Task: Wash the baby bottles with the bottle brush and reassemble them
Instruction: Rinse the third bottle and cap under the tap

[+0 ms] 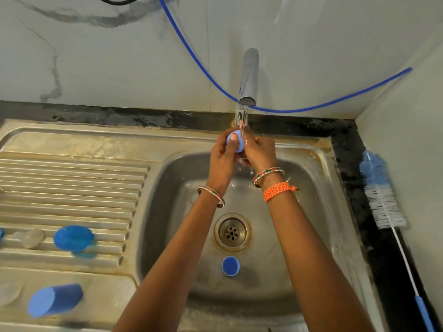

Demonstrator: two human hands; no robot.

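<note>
2 hands point(242, 152) — blue bottle part point(236, 140) under tap point(248, 77)

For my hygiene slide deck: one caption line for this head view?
Both hands rinse a small blue bottle part under the running tap; bottle brush lies aside.

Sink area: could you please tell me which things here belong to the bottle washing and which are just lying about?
Job: small light-blue plastic part in both hands, running steel tap, blue-and-white bristle bottle brush, translucent blue dome cap, blue cylindrical cover, blue ring.
Lying about: blue hose.
</note>
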